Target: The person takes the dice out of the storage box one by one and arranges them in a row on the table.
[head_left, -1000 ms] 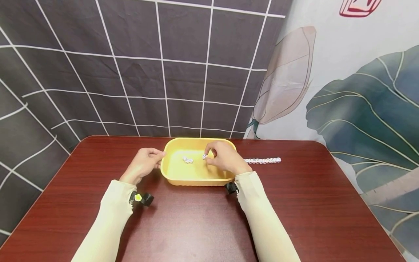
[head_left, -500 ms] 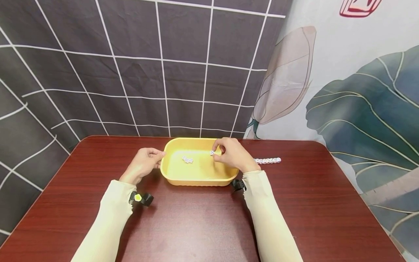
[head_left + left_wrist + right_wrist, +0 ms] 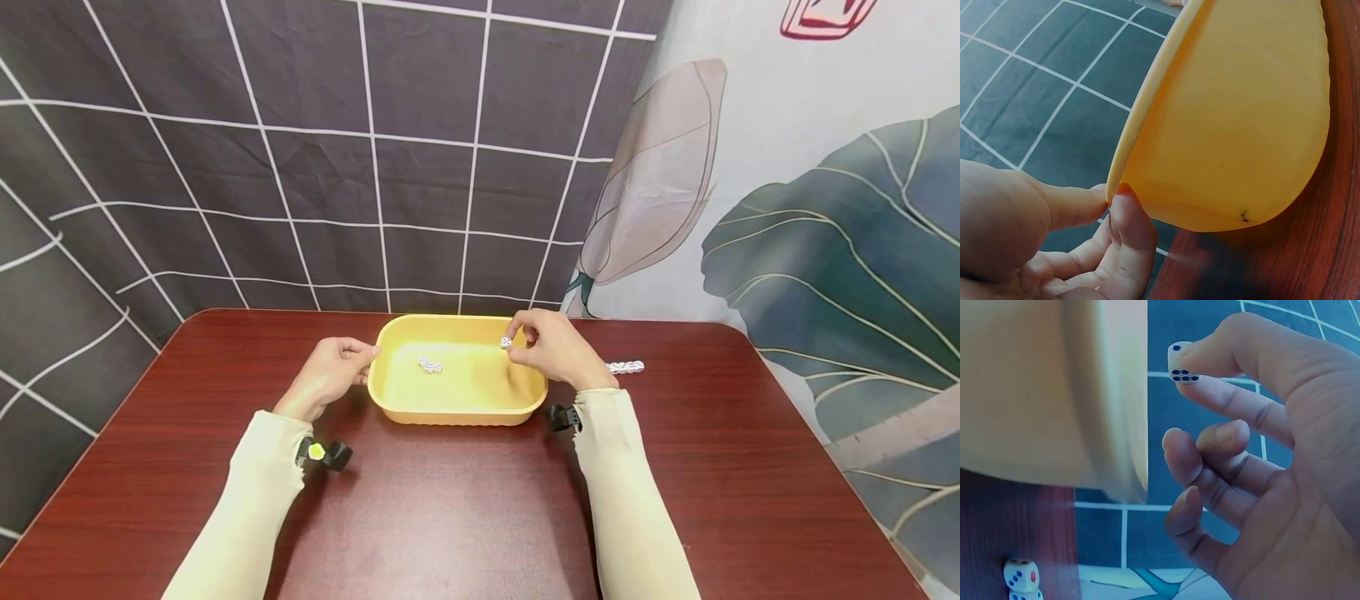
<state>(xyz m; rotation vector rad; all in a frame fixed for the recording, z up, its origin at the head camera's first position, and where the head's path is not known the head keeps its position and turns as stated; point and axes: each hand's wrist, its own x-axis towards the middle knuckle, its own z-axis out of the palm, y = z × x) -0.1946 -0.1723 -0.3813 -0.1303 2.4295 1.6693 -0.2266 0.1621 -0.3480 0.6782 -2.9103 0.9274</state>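
A white die (image 3: pixel 506 342) with dark pips is pinched between the thumb and index finger of my right hand (image 3: pixel 556 347), above the right part of a yellow tray (image 3: pixel 457 418). In the right wrist view the same die (image 3: pixel 1183 364) shows clear of the tray's rim, the other fingers loosely bent. My left hand (image 3: pixel 331 373) pinches the tray's left rim between thumb and finger, as the left wrist view (image 3: pixel 1125 219) also shows. Several dice (image 3: pixel 431 366) lie together on the tray's floor, left of centre.
On the table right of the tray runs a row of dice (image 3: pixel 626 367), partly hidden behind my right hand and wrist. The reddish-brown table (image 3: pixel 450 508) meets a dark gridded cloth (image 3: pixel 420 183) at its back edge.
My right hand has moved rightward and slightly up with the die, from mid-tray to near the right rim, covering more of the dice row. My left hand has kept its place on the rim.
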